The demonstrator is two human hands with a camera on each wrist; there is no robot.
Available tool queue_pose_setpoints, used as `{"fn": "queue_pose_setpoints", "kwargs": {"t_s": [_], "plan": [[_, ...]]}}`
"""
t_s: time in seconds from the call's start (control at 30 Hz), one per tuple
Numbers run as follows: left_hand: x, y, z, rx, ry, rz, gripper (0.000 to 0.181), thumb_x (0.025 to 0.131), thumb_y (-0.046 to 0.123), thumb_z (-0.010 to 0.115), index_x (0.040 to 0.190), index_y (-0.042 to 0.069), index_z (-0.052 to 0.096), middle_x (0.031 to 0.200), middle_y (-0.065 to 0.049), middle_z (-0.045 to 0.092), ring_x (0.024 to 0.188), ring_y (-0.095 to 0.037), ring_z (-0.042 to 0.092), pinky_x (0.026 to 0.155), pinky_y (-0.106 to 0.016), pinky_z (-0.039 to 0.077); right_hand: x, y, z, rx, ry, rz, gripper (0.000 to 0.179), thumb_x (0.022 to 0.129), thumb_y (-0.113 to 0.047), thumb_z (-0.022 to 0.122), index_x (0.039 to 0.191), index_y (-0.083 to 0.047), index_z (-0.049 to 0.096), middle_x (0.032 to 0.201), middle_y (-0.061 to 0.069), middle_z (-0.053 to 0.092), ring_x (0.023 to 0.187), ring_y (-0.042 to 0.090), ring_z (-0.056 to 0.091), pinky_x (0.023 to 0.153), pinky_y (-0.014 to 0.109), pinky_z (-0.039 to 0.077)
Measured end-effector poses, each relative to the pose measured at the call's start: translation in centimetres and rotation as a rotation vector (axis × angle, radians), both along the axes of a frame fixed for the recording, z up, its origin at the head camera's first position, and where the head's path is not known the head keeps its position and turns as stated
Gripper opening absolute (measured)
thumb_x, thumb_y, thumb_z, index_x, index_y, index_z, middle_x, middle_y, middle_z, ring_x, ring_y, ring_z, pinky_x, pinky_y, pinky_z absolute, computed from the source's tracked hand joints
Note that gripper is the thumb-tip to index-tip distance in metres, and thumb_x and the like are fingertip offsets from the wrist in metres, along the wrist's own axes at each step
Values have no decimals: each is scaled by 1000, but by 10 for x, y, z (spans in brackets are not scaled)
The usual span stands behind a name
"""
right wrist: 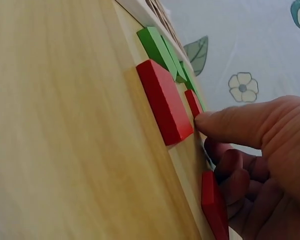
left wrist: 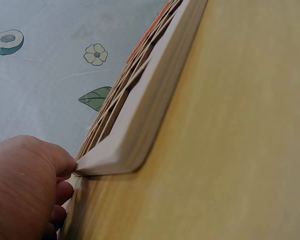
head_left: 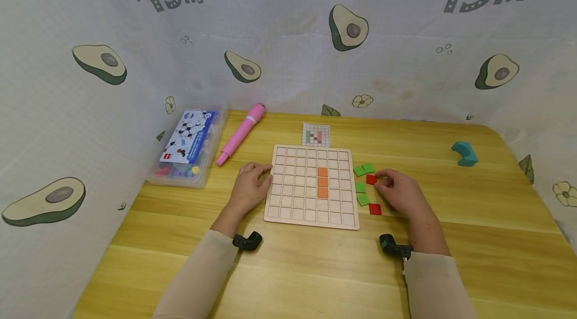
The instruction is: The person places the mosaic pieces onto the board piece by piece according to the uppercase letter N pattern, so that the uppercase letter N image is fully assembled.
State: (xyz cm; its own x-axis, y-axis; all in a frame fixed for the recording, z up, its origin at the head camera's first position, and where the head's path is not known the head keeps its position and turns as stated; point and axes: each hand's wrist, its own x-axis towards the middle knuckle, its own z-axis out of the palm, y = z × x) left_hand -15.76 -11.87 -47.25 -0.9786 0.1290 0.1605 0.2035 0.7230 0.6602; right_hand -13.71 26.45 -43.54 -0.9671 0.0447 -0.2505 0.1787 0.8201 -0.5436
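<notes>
A wooden grid board [head_left: 299, 221] lies flat, with three orange tiles [head_left: 322, 182] in a column in its cells. My left hand [head_left: 249, 186] rests against the board's left edge with thumb and forefinger; its thumb [left wrist: 64, 161] touches the rim near a corner. To the right of the board, my right hand [head_left: 398, 191] pinches a red tile [head_left: 371, 179] low at the table, part of it behind the fingers. Several green tiles [head_left: 363, 200] and another red tile [head_left: 375, 209] lie nearby. One more red tile [right wrist: 214, 205] shows beneath the curled fingers in the right wrist view.
A small pattern card [head_left: 316, 134] lies behind the board. Back left are a pink pen-shaped object [head_left: 241, 133] and a clear plastic box [head_left: 203, 169] of coloured pieces. A teal arched block [head_left: 465, 153] sits far right. A printed curtain [head_left: 288, 23] borders the table.
</notes>
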Motion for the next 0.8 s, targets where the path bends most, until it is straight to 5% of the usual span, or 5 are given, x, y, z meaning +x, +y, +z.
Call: {"fn": "queue_pose_setpoints", "kwargs": {"t_s": [0.8], "plan": [[0, 1, 0, -12, 11, 2, 35, 100, 24, 64, 132, 13, 70, 122, -11, 67, 117, -31, 55, 100, -46, 48, 0, 0, 1, 19, 41, 68, 41, 103, -29, 61, 136, -4, 57, 103, 14, 62, 85, 24, 54, 70, 30, 43]]}}
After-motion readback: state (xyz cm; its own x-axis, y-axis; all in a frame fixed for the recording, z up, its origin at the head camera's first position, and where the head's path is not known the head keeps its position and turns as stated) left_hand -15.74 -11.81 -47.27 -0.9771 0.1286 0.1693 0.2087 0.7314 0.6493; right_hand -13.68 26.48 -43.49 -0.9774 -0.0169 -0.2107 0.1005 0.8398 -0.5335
